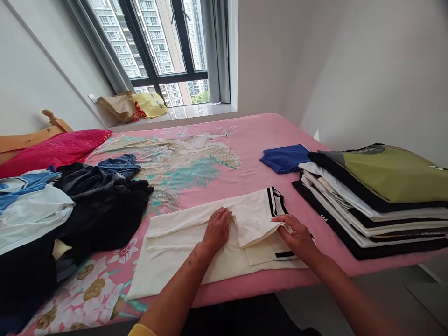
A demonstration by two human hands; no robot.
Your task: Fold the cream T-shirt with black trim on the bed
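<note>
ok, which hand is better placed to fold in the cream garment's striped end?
Right, probably: the right hand pinches the cream garment beside those stripes, while the left hand rests farther from them.

The left hand (pixel 217 228) lies palm down, its fingers close together and pointing forward, the wrist nearly in line with the slanting left forearm (pixel 178 287). The right hand (pixel 297 234) points inward from the right forearm (pixel 345 284), thumb and fingers pinched. Both forearms are bare.
</note>
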